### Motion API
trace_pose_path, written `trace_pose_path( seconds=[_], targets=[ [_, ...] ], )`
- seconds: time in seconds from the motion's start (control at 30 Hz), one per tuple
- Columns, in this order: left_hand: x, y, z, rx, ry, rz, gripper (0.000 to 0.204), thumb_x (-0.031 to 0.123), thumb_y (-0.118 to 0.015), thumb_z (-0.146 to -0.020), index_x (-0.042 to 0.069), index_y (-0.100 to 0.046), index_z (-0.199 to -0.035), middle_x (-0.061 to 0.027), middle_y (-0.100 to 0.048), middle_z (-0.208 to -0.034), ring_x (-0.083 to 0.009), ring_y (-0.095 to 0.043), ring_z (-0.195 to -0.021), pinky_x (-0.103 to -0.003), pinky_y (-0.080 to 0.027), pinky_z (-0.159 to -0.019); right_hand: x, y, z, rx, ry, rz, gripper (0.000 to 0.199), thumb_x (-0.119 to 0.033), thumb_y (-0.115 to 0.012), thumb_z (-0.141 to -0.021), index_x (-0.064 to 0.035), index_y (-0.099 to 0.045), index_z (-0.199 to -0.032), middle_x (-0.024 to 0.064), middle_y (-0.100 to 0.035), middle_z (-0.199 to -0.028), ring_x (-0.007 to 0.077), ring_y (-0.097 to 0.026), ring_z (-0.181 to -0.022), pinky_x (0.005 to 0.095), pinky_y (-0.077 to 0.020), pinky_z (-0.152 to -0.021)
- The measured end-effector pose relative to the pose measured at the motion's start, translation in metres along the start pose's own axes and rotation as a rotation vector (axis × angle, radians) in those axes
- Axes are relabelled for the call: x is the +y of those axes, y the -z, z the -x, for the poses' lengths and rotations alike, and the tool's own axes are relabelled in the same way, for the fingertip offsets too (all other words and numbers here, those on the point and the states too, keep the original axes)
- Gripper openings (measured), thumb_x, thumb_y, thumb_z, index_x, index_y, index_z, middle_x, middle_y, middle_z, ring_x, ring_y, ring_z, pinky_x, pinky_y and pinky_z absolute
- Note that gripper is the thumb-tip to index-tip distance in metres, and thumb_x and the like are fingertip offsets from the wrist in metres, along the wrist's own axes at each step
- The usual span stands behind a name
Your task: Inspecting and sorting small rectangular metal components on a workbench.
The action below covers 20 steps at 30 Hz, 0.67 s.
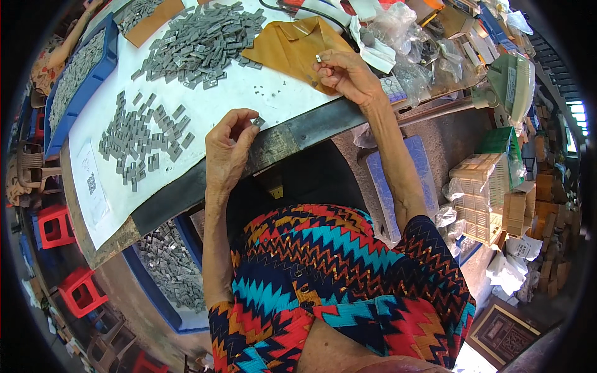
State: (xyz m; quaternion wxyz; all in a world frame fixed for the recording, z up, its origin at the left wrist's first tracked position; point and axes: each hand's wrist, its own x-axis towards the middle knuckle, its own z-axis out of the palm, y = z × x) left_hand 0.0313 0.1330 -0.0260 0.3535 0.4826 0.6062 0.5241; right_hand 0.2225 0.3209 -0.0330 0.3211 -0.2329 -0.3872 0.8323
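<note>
My left hand is closed near the table's front edge, pinching a small grey rectangular piece between thumb and fingertips. Farther right and a little higher, over a mustard-brown cloth, my right hand is also closed. Its fingertips grip a tiny shiny metal piece, too small to name. A big heap of similar grey pieces lies at the back of the white-covered table. More grey pieces are spread to the left of my left hand. Small dark bits lie between my hands.
A blue tray full of grey pieces stands at the far left, near another person's arm. Below the table is a second blue bin of pieces. Clear plastic bags crowd the back right, and a lamp juts out there.
</note>
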Motion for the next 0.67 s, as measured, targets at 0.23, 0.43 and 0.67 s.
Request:
trace_pose_path(
  seconds=[0.23, 0.43, 0.67],
  targets=[
    [0.0, 0.003, 0.004, 0.016, 0.01, -0.003, 0.017, 0.001, -0.055, -0.078, 0.0, -0.059, -0.094, 0.0017, -0.052, -0.073, -0.0051, -0.047, -0.068, -0.018, -0.04, -0.064, 0.011, -0.017, -0.003, 0.031, -0.071, -0.119, 0.009, -0.006, -0.056, -0.08, 0.0027, -0.054, -0.084, 0.0105, -0.053, -0.08, 0.0081, -0.041, -0.06, 0.018, -0.0329, -0.048],
    [-0.002, 0.006, 0.007, 0.023, 0.023, 0.013, 0.017, 0.001, -0.055, -0.078, 0.0, -0.059, -0.094, 0.0018, -0.052, -0.073, -0.0052, -0.047, -0.067, -0.018, -0.04, -0.064, 0.019, -0.026, -0.004, -0.003, -0.06, -0.068, 0.009, -0.005, -0.058, -0.079, 0.0023, -0.055, -0.083, 0.0105, -0.055, -0.079, 0.0068, -0.043, -0.059, 0.0169, -0.033, -0.047],
    [-0.005, 0.007, 0.008, 0.052, 0.025, 0.04, 0.024, 0.003, -0.056, -0.079, 0.001, -0.059, -0.102, 0.0017, -0.052, -0.072, -0.0056, -0.047, -0.067, -0.018, -0.04, -0.064, 0.027, -0.036, 0.001, 0.042, -0.112, 0.025, 0.009, -0.005, -0.058, -0.079, 0.0035, -0.055, -0.082, 0.0117, -0.056, -0.078, 0.008, -0.045, -0.059, 0.0169, -0.0325, -0.046]
  ],
)
